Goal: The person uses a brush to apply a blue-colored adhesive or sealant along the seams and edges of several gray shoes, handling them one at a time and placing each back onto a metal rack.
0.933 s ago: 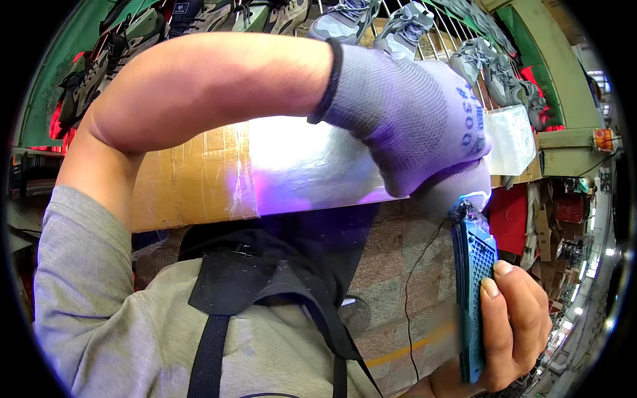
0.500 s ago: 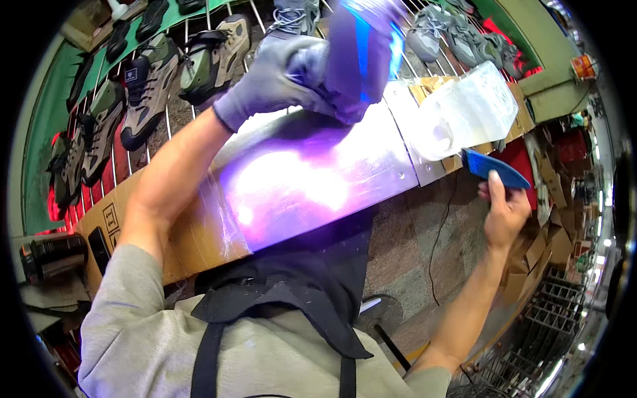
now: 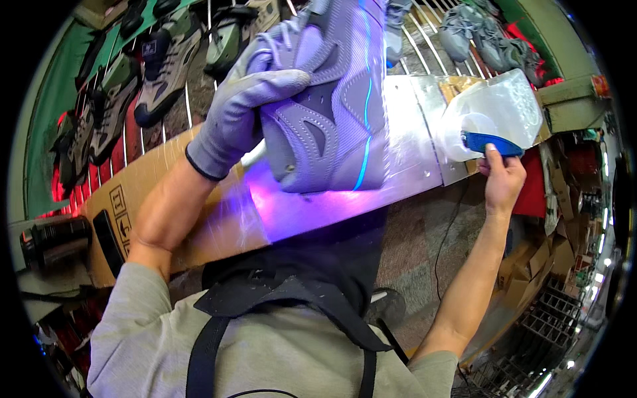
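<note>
My left hand (image 3: pixel 235 116), in a grey knit glove, is closed around a grey shoe (image 3: pixel 332 132) with stitched overlays and laces. The shoe is held up with its side toward me, tinted purple by the light, a bright blue line running along it. Its upper end passes beyond the picture's edge. Bare, my right hand (image 3: pixel 503 182) pinches a flat blue tool (image 3: pixel 492 144), possibly a brush, by its lower edge. That tool is at the mouth of a translucent plastic jug (image 3: pixel 507 103) lying on its side; whether its tip touches the inside I cannot tell.
A metal plate (image 3: pixel 415 149) and cardboard (image 3: pixel 162 222) cover the ledge before me. Behind it, several shoes (image 3: pixel 169 73) stand on a rack of metal rods, with more grey shoes (image 3: pixel 464 33) at the far right. A black phone-like object (image 3: pixel 109 242) lies on the cardboard's left.
The shoe has come nearer and turned its side toward me, with my left hand. My right hand has raised the blue tool slightly, to the jug's mouth.
</note>
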Available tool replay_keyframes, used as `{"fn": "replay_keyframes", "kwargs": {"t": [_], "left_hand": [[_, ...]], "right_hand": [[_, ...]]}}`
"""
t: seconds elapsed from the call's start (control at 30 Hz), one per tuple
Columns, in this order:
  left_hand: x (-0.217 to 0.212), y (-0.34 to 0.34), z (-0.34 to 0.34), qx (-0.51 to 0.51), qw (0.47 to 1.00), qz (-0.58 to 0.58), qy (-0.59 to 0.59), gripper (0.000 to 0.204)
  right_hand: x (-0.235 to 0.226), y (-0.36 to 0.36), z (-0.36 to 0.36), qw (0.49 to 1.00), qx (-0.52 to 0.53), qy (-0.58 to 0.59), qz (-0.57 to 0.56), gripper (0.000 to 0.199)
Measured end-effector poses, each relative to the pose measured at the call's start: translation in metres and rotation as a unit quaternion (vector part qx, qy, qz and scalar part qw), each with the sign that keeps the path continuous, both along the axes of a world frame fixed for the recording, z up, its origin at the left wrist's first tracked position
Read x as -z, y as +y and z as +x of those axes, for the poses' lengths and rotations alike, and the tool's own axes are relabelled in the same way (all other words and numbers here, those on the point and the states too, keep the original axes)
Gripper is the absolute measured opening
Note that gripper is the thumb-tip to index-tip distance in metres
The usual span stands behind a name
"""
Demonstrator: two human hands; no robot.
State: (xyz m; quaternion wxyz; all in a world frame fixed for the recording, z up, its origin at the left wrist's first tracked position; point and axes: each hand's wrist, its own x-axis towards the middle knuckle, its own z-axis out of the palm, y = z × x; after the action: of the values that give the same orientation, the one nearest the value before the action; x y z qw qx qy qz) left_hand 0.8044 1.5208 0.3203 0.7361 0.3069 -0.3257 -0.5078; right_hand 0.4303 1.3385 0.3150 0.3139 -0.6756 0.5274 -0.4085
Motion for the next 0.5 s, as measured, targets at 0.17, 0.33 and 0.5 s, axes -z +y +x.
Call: {"fn": "replay_keyframes", "kwargs": {"t": [0.17, 0.33, 0.5], "left_hand": [[0.014, 0.01, 0.005, 0.058, 0.993, 0.095, -0.043, 0.063], [0.055, -0.004, 0.005, 0.223, 0.966, 0.066, 0.113, 0.064], [0.067, 0.002, 0.016, 0.232, 0.959, 0.117, 0.11, 0.082]], "right_hand": [[0.009, 0.006, -0.008, 0.976, 0.056, -0.191, 0.089, 0.02], [0.003, 0.027, -0.027, 0.931, -0.036, -0.347, 0.104, 0.022], [0.031, 0.049, -0.025, 0.918, -0.087, -0.356, 0.149, 0.019]]}}
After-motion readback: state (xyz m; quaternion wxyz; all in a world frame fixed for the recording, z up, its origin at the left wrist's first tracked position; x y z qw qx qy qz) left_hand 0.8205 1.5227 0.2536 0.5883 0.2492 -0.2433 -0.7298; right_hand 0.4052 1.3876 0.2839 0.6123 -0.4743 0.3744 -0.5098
